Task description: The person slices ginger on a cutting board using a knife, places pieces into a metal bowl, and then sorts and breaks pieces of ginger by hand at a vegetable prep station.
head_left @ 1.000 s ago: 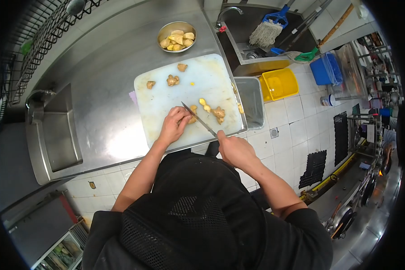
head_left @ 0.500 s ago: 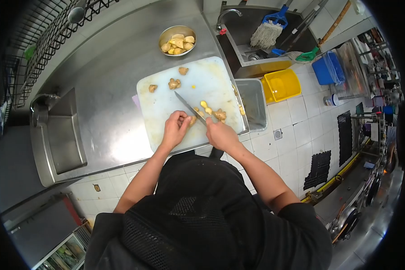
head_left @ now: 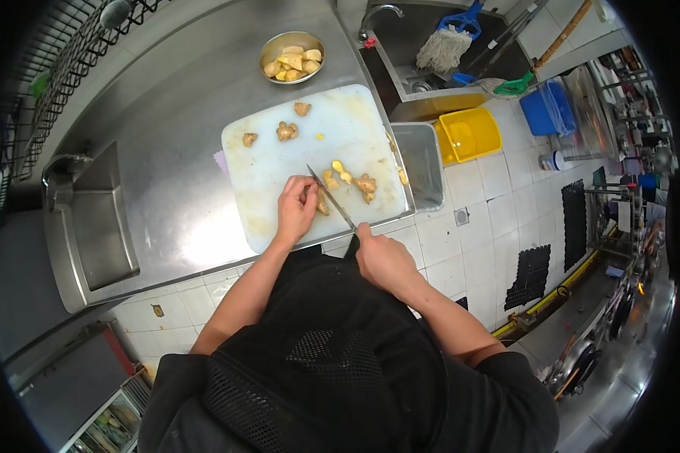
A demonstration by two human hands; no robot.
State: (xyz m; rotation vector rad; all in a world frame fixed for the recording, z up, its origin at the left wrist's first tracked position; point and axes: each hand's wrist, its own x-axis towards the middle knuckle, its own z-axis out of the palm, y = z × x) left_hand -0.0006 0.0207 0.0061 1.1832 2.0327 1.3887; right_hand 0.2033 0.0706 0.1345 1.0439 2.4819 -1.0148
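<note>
My right hand [head_left: 381, 259] is closed round the handle of a knife [head_left: 332, 199], just off the near edge of the white cutting board [head_left: 261, 177]. The blade slants up and left over the board, its tip close to my left hand [head_left: 298, 205]. My left fingers are curled onto a piece of ginger [head_left: 323, 202] and partly hide it. Right of the blade lie a cut ginger piece [head_left: 330, 179], a peeled yellow piece [head_left: 340, 171] and an unpeeled knob of ginger [head_left: 365, 186]. Farther up the board rest several brown ginger pieces [head_left: 286, 131].
A metal bowl [head_left: 267, 52] of peeled ginger stands behind the board on the steel counter [head_left: 174, 166]. Beyond the board's right edge is a grey bin [head_left: 423, 166], with a yellow bucket [head_left: 468, 136] beside it. Sinks lie at left and at the back right, the latter holding a mop [head_left: 446, 49].
My right hand has drawn the knife back toward my body and slightly right, so the tip now sits nearer my left hand. The left hand still grips the ginger.
</note>
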